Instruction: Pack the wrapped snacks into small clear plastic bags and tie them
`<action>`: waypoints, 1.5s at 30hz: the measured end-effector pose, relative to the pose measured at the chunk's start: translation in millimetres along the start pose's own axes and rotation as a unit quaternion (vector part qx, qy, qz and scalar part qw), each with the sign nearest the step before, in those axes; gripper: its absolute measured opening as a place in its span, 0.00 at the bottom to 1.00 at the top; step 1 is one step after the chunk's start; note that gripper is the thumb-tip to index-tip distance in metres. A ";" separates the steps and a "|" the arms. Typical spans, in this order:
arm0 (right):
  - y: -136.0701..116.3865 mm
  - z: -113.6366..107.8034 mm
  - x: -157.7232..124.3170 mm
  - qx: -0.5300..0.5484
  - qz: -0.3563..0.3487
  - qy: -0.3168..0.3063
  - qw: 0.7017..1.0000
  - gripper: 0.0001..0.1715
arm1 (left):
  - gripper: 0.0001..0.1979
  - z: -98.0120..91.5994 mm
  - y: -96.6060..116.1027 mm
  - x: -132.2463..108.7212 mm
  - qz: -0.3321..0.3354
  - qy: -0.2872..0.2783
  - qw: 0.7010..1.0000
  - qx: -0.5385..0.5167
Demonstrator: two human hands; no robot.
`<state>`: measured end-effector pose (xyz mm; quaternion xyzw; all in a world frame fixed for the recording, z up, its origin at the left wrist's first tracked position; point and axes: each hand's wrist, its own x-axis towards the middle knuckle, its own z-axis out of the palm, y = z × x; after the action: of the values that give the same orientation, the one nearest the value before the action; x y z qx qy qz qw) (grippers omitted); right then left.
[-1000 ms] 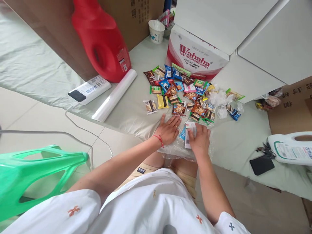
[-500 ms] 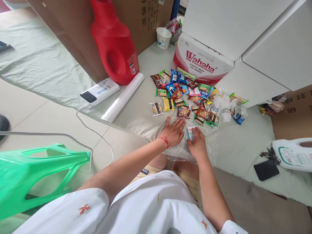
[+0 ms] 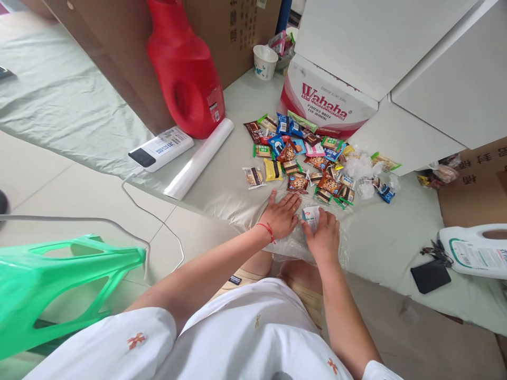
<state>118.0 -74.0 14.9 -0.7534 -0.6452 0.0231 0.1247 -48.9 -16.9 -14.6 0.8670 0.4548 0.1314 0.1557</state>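
A clear plastic bag [image 3: 283, 248] lies spread at the table's front edge, above my knees. Flat on it rests my left hand [image 3: 280, 217], fingers stretched forward and nothing in them. My right hand [image 3: 325, 240] lies on the bag's right part, thumb apart from the extended fingers. Between that thumb and the fingers shows a white printed packet or label [image 3: 311, 215] with a blue edge; whether it is inside the bag or on top, I cannot tell. Just beyond both hands is a spread of small wrapped snacks [image 3: 298, 182] in brown, blue, green and yellow.
Left stand a red jug [image 3: 190, 79], a white plastic roll [image 3: 200, 158] and a white power bank-like device [image 3: 162, 148]. Behind the snacks is a Wahaha carton [image 3: 327, 100], with a paper cup [image 3: 264, 62] beside it. Crumpled clear plastic [image 3: 358, 168] and a white bottle [image 3: 475, 250] lie right.
My right hand has shifted slightly, its fingers moving right and uncovering more of the white printed piece. The left hand stays in place on the bag.
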 end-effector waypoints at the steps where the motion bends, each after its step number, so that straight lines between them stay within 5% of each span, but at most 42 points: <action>1: 6.2 -2.9 7.7 0.025 -0.004 0.015 1.000 0.38 | 0.30 0.0 0.0 0.1 0.000 -0.002 1.000 -0.002; 7: 28.7 -22.8 123.1 0.095 0.044 -0.016 0.994 0.22 | 0.30 2.5 -2.2 0.6 0.003 -0.011 1.000 -0.013; 10: 2.6 -17.7 198.3 0.026 -0.011 -0.018 0.999 0.18 | 0.29 2.1 -2.9 -0.5 -0.001 -0.007 1.000 -0.009; 14: -52.1 5.7 273.5 -0.083 -0.143 -0.058 0.985 0.25 | 0.29 -0.1 -2.5 -2.1 0.002 -0.016 1.000 -0.004; 17: -82.0 24.9 304.7 -0.118 -0.243 -0.146 0.952 0.36 | 0.29 0.6 -2.6 -3.0 0.003 -0.016 1.000 0.002; 19: -92.8 32.9 315.4 -0.131 -0.246 -0.198 0.940 0.40 | 0.29 2.3 -3.1 -3.7 0.002 -0.010 1.000 0.008; 23: -98.1 26.0 321.6 -0.119 -0.200 -0.227 0.946 0.25 | 0.29 4.3 -4.3 -4.1 0.005 -0.005 1.000 0.009; 28: -63.2 -29.8 297.8 -0.021 -0.137 -0.146 0.979 0.18 | 0.30 0.6 -4.2 -2.3 0.002 -0.019 1.000 -0.002; 30: -31.5 -54.2 268.4 0.049 -0.102 -0.092 0.989 0.12 | 0.30 -1.2 -3.6 -1.4 0.001 -0.025 1.000 0.000; 33: 18.9 -74.7 197.5 0.182 -0.018 -0.054 0.982 0.17 | 0.31 -2.8 -2.8 -0.7 -0.003 -0.026 1.000 -0.005; 36: 48.6 -70.3 112.3 0.360 0.122 -0.077 0.922 0.25 | 0.32 -3.6 -2.3 -0.6 -0.010 -0.026 1.000 -0.010; 40: 50.8 -42.7 29.4 0.485 0.262 -0.100 0.828 0.29 | 0.31 -4.4 -2.1 0.9 -0.007 -0.034 0.999 0.006; 42: 47.7 -29.1 10.0 0.487 0.273 -0.101 0.824 0.29 | 0.31 -5.1 -2.8 2.2 -0.008 -0.034 0.999 0.011; 45: 48.1 -16.1 -1.1 0.381 0.239 -0.068 0.891 0.28 | 0.29 -7.1 -5.5 1.6 -0.013 -0.023 1.000 0.004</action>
<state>167.5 -84.2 19.8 -0.7763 -0.3940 0.3472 0.3485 -54.7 -11.5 -10.1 0.8644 0.4629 0.1075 0.1642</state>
